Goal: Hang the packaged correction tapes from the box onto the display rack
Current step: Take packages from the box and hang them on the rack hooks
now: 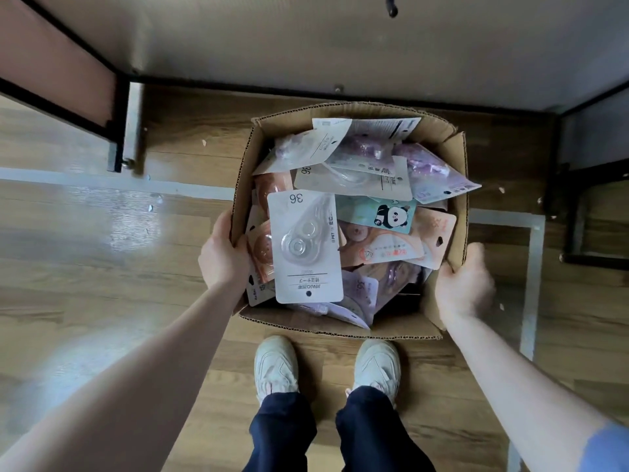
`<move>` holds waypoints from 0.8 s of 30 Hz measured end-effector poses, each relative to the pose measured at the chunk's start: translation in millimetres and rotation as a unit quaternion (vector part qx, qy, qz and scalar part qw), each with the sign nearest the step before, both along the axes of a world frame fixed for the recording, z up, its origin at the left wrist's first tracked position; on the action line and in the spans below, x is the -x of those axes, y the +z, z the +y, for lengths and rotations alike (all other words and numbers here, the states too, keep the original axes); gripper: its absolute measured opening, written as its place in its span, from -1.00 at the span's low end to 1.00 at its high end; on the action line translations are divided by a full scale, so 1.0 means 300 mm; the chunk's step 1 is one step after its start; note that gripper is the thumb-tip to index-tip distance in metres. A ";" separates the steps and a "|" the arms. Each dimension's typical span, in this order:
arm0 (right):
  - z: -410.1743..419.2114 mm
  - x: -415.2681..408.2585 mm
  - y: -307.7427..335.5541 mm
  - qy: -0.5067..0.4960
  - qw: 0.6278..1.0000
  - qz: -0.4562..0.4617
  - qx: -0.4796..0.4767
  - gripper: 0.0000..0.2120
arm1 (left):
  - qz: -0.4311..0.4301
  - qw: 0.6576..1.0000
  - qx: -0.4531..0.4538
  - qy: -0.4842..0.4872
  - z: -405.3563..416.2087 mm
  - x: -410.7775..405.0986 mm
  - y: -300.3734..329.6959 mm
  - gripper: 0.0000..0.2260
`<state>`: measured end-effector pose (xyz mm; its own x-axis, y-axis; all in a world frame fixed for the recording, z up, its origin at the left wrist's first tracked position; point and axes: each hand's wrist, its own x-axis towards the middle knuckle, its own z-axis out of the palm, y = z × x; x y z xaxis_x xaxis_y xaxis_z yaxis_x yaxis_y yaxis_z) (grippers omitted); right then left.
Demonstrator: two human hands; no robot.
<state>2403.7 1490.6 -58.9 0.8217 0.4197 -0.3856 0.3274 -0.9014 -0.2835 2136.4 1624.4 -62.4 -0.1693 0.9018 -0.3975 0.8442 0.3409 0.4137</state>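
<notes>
1. The left hand (pixel 223 255) clamps the cardboard box (pixel 343 330) at its 9 o'clock wall, thumb curled over the rim inside, fingers hidden behind the wall.
2. The right hand (pixel 464 287) grips the 4 o'clock corner flap; it is motion-blurred, so its fingers are hard to make out.
3. Both forearms reach straight down and forward from the lower frame corners.
4. The box stands on the wooden floor (pixel 102 267), just ahead of two pale sneakers (pixel 275 366).
5. Inside lies a loose heap of packaged correction tapes (pixel 374 212); lower packs are mostly buried.
6. The topmost white pack (pixel 306 247), marked 36, lies flat, long axis 12-to-6, hang hole at 6 o'clock.
7. A panda-print pack (pixel 384 216) lies at 3 o'clock from it.
</notes>
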 end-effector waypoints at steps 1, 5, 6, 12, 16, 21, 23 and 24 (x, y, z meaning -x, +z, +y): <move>0.004 0.000 0.008 0.002 1.000 0.004 0.007 -0.80 | -0.009 1.000 0.018 0.002 0.001 -0.001 0.006 -0.66; 0.037 -0.004 0.074 -0.001 1.000 0.017 0.017 -0.75 | -0.049 0.997 0.048 0.029 -0.006 -0.011 0.074 -0.67; 0.045 -0.005 0.100 -0.003 1.000 0.019 0.011 -0.72 | -0.046 0.998 0.038 0.034 -0.020 -0.014 0.100 -0.66; 0.084 -0.005 0.230 0.016 0.998 -0.005 -0.063 -0.69 | 0.006 0.995 0.063 0.072 -0.136 -0.028 0.232 -0.69; 0.138 0.005 0.288 0.027 0.995 0.051 -0.083 -0.78 | -0.013 0.978 0.179 0.108 -0.191 -0.043 0.239 -0.56; 0.216 0.020 0.282 0.052 0.992 0.090 -0.075 -0.75 | -0.072 0.949 0.268 0.147 -0.217 -0.078 0.219 -0.55; 0.242 0.027 0.261 0.060 0.990 0.119 -0.047 -0.75 | -0.105 0.940 0.281 0.164 -0.220 -0.087 0.190 -0.54; 0.251 0.031 0.245 0.065 0.988 0.135 -0.033 -0.76 | -0.119 0.935 0.286 0.171 -0.220 -0.092 0.179 -0.52</move>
